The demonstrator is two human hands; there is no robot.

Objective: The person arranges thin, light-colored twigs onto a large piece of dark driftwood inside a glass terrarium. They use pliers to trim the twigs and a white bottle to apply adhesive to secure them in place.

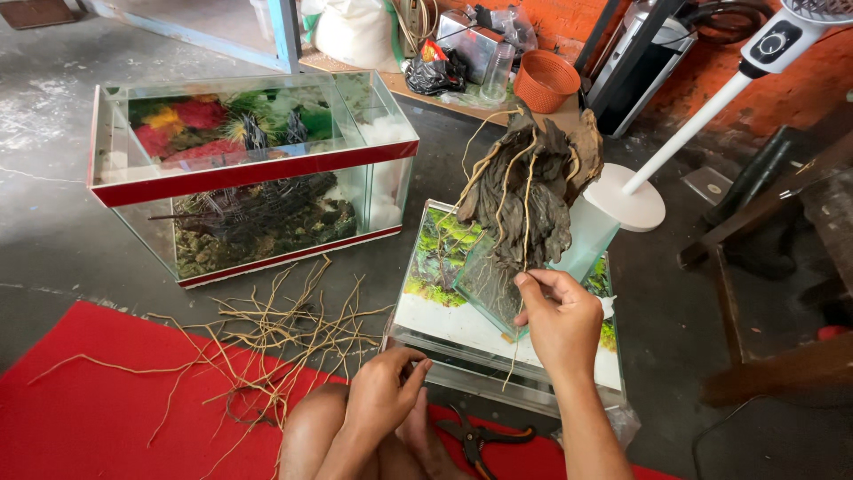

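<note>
Nearest the camera, on a red mat (98,418): bent bare knees, and beside them black-handled pruning shears (475,440) lying flat, just right of the left hand (382,391). Left hand low above the knees, fingers curled inward in a loose close; whether anything thin sits pinched between them, cannot tell. Just past it, right hand (558,320) raised higher, fingers and thumb pinched shut on a thin pale root strand (526,222), which runs up from the fingertips over the face of a dark driftwood piece (529,191). Driftwood directly above and beyond the right hand, standing upright on a tilted glass sheet (484,289), several more pale strands draped down its front. Below both, a small glass tank (511,369) with a green planted-scene picture showing inside. Left of the hands, a loose scatter of pale dry roots (275,333) spread across the mat edge and grey concrete floor (53,231), well apart from the driftwood. Farther left, a larger aquarium (249,169) with red trim, holding dark branchy decor and a bright plant backdrop. Farther right, a white standing fan (702,116) with its round base just behind the driftwood. At the back, an orange plastic pot (545,82) by a red brick wall (800,80).
</note>
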